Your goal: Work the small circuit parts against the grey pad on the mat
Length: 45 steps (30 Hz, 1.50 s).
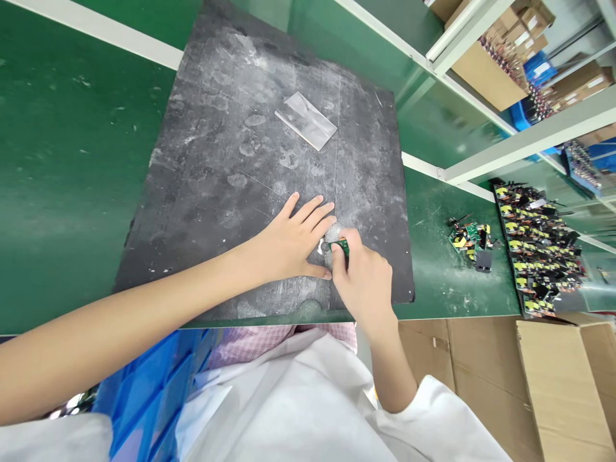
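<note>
My left hand (293,244) lies flat on the black mat (216,160), its fingers spread. Just to its right, my right hand (363,273) pinches a small green circuit board (342,246) between thumb and forefinger. Most of the board is hidden behind those fingers. Beside the board, near my left fingertips, is a small shiny piece I cannot make out. Farther up the mat rests a flat, clear, silvery rectangular sheet (308,120), apart from both hands.
A loose pile of circuit boards with components (474,242) lies right of the mat. Beyond it stands a tray packed with similar boards (541,250). Cardboard boxes (563,378) sit below the green table (67,160) at right; blue bins (154,391) stand below left. White frame bars (529,138) rise behind.
</note>
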Each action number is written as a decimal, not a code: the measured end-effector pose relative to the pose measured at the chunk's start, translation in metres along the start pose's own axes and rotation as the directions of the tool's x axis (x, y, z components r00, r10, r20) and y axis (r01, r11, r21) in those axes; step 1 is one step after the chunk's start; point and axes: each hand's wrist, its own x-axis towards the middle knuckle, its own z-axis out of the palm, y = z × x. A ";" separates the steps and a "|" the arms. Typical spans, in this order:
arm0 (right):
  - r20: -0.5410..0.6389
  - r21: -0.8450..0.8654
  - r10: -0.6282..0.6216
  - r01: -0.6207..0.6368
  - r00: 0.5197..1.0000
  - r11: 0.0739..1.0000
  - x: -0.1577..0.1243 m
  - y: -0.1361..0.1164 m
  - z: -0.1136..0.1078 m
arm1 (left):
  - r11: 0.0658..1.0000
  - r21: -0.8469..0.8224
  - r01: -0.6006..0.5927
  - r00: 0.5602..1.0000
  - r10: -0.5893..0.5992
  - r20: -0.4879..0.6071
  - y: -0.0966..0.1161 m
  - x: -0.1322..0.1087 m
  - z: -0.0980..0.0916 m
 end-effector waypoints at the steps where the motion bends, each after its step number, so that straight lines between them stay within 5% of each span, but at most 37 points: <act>1: 0.006 -0.002 0.002 -0.002 1.000 1.000 0.001 0.000 -0.001 | 1.000 -0.001 -0.003 1.000 0.003 -0.002 0.000 0.000 0.000; 45: -0.005 0.139 0.024 -0.023 1.000 0.990 -0.008 0.007 0.001 | 1.000 0.004 0.005 0.999 -0.005 0.048 0.007 -0.001 -0.003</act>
